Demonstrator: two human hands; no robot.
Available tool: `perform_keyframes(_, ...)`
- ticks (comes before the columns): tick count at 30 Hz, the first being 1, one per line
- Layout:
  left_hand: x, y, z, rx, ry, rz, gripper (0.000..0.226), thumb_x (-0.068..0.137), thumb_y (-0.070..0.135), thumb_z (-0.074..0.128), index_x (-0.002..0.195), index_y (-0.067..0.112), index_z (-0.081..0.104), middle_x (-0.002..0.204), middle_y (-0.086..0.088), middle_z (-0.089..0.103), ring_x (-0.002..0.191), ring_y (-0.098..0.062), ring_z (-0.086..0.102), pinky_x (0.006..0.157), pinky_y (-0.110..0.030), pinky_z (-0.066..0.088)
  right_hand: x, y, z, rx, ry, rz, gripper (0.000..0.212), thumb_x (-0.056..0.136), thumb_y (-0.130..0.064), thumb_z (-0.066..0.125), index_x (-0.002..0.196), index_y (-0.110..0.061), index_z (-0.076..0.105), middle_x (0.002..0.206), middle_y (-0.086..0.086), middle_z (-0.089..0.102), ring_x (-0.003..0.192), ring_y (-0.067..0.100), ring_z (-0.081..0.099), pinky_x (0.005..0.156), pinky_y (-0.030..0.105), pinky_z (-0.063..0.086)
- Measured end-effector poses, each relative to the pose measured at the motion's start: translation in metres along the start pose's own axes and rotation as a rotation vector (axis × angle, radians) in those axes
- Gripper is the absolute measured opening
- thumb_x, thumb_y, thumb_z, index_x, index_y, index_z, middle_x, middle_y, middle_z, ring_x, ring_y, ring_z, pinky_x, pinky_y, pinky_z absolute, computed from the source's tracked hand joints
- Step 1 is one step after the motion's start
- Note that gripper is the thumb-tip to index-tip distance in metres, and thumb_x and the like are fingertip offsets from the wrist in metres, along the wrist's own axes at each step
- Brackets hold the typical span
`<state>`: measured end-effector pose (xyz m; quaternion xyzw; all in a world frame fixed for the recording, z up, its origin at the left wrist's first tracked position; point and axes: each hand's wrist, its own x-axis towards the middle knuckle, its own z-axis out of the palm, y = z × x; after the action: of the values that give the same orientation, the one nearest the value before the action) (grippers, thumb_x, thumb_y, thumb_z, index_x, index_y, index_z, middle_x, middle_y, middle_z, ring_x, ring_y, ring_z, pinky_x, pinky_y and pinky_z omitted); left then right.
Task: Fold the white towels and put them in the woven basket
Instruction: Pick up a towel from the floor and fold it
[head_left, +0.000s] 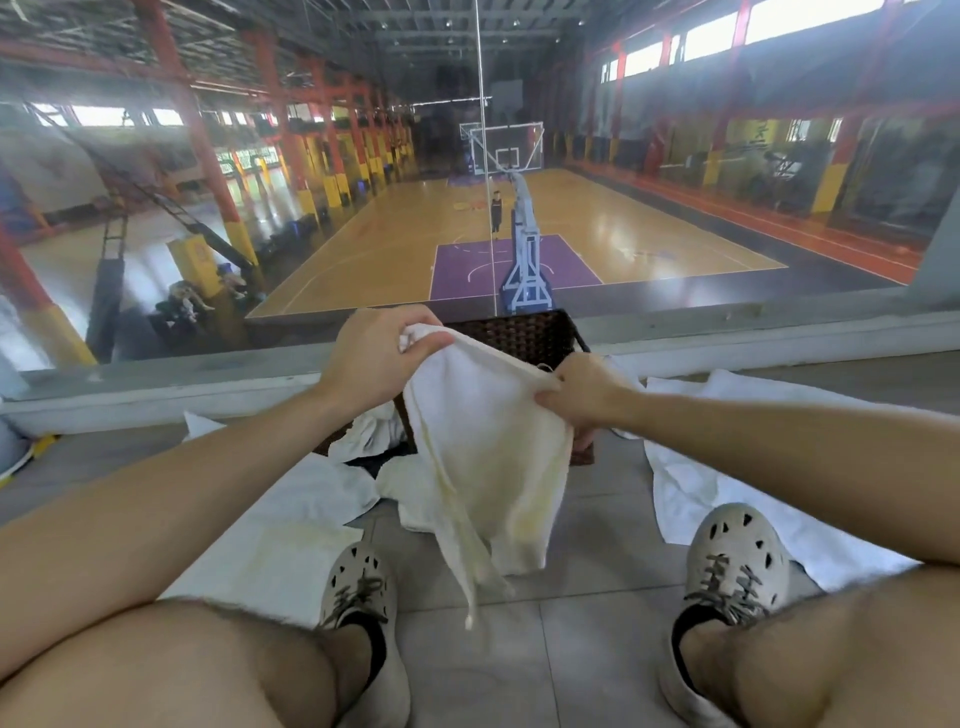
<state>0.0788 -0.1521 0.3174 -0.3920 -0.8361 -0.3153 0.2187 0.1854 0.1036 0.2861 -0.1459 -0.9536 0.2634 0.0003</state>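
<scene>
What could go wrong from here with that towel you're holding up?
The held towel hangs bunched and lopsided from the left hand and right hand, so the fold may come out crooked. Its dangling corner could drag on the floor tiles. The spread towel lies beside the right shoe and might get stepped on.

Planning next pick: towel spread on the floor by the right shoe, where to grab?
Probably pinch the floor towel at its near corner beside the right shoe, coming from above. It lies flat, so only edges and corners give a pinch; that corner is uncovered. The left hand and right hand hold the hanging towel.
</scene>
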Motion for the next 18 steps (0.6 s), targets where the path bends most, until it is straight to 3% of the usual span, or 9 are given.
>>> perform_keyframes(3, -0.002, -0.008, -0.004, -0.017, -0.007, -0.017, 0.010, 0.100, 0.036, 0.075, 0.099, 0.027, 0.080, 0.090, 0.019, 0.076, 0.086, -0.002, 0.068, 0.079, -0.033, 0.054, -0.003, -0.004, -0.033, 0.075, 0.024, 0.086, 0.036, 0.102, -0.025, 0.051, 0.104, 0.006, 0.069, 0.066, 0.021, 0.075, 0.053, 0.031, 0.076, 0.059, 0.031, 0.058)
perform_keyframes(6, -0.004, -0.007, 0.002, 0.010, -0.062, 0.020, 0.015, 0.101, 0.027, 0.074, 0.112, 0.029, 0.064, 0.096, 0.015, 0.074, 0.089, -0.009, 0.069, 0.080, -0.033, 0.055, -0.007, -0.010, -0.047, 0.194, 0.065, 0.128, 0.030, 0.099, -0.010, 0.043, 0.105, 0.007, 0.067, 0.066, 0.023, 0.075, 0.053, 0.033, 0.076, 0.055, 0.024, 0.055)
perform_keyframes(8, -0.005, -0.005, 0.008, 0.109, -0.150, 0.115, 0.015, 0.104, 0.017, 0.065, 0.111, 0.028, 0.056, 0.099, 0.011, 0.068, 0.090, -0.019, 0.067, 0.080, -0.040, 0.055, -0.012, -0.013, -0.054, 0.270, 0.106, 0.146, 0.027, 0.097, -0.007, 0.042, 0.101, 0.003, 0.067, 0.067, 0.023, 0.075, 0.055, 0.033, 0.076, 0.046, 0.024, 0.053)
perform_keyframes(10, -0.006, -0.008, 0.017, 0.191, -0.251, 0.246, 0.023, 0.101, 0.003, 0.054, 0.100, 0.023, 0.065, 0.103, 0.008, 0.064, 0.092, -0.019, 0.063, 0.081, -0.045, 0.055, -0.016, -0.015, -0.061, 0.331, 0.135, 0.166, 0.018, 0.095, -0.005, 0.044, 0.093, -0.003, 0.062, 0.069, 0.024, 0.075, 0.054, 0.031, 0.076, 0.036, 0.019, 0.046)
perform_keyframes(12, -0.009, -0.006, 0.024, 0.189, -0.324, 0.221, 0.035, 0.099, -0.003, 0.052, 0.098, 0.021, 0.077, 0.110, 0.009, 0.065, 0.097, -0.013, 0.063, 0.086, -0.043, 0.055, -0.017, -0.017, -0.065, 0.392, 0.138, 0.158, 0.016, 0.093, -0.003, 0.047, 0.095, -0.001, 0.062, 0.069, 0.025, 0.075, 0.059, 0.036, 0.077, 0.052, 0.034, 0.063)
perform_keyframes(14, -0.010, 0.001, 0.028, 0.131, -0.364, 0.136, 0.032, 0.103, 0.005, 0.055, 0.107, 0.022, 0.082, 0.115, 0.012, 0.065, 0.102, -0.009, 0.063, 0.089, -0.036, 0.053, -0.016, -0.016, -0.066, 0.436, 0.136, 0.163, 0.019, 0.092, -0.003, 0.048, 0.100, 0.006, 0.063, 0.069, 0.026, 0.075, 0.067, 0.042, 0.078, 0.083, 0.052, 0.067)
perform_keyframes(15, -0.010, 0.006, 0.030, 0.080, -0.376, 0.074, 0.024, 0.105, 0.017, 0.060, 0.112, 0.025, 0.082, 0.118, 0.014, 0.064, 0.105, -0.007, 0.063, 0.090, -0.034, 0.052, -0.017, -0.016, -0.066, 0.450, 0.129, 0.171, 0.023, 0.092, -0.002, 0.047, 0.102, 0.009, 0.063, 0.070, 0.026, 0.075, 0.068, 0.043, 0.078, 0.088, 0.055, 0.065)
perform_keyframes(16, -0.010, 0.010, 0.031, 0.017, -0.395, 0.011, 0.022, 0.106, 0.035, 0.064, 0.116, 0.027, 0.081, 0.121, 0.015, 0.062, 0.109, -0.006, 0.062, 0.092, -0.032, 0.051, -0.017, -0.016, -0.065, 0.452, 0.114, 0.180, 0.026, 0.092, -0.002, 0.045, 0.105, 0.011, 0.063, 0.071, 0.026, 0.076, 0.070, 0.043, 0.079, 0.089, 0.055, 0.065)
perform_keyframes(18, -0.007, 0.019, 0.032, -0.121, -0.451, -0.113, 0.056, 0.091, 0.073, 0.067, 0.124, 0.029, 0.078, 0.128, 0.018, 0.058, 0.116, -0.002, 0.058, 0.094, -0.027, 0.047, -0.019, -0.018, -0.063, 0.458, 0.074, 0.188, 0.029, 0.094, -0.002, 0.041, 0.109, 0.010, 0.062, 0.074, 0.026, 0.076, 0.072, 0.042, 0.079, 0.077, 0.045, 0.068)
